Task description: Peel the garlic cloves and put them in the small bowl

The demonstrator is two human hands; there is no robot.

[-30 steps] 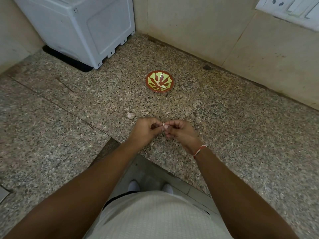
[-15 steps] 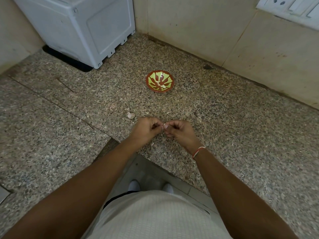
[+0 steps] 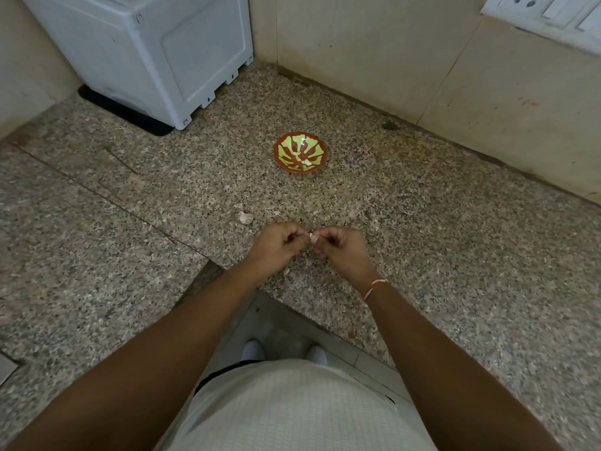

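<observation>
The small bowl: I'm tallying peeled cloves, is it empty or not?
Not empty. The small bowl sits upright with a few pale pieces near its front; how many, cannot tell.

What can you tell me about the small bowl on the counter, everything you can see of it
The small bowl is round and shallow, with a red-brown rim and a yellow-green inside crossed by red-brown streaks. It looks like glazed ceramic. It sits upright on the speckled granite counter, ahead of both hands and untouched by them. A few pale bits, possibly peeled garlic, lie in its near side.
</observation>
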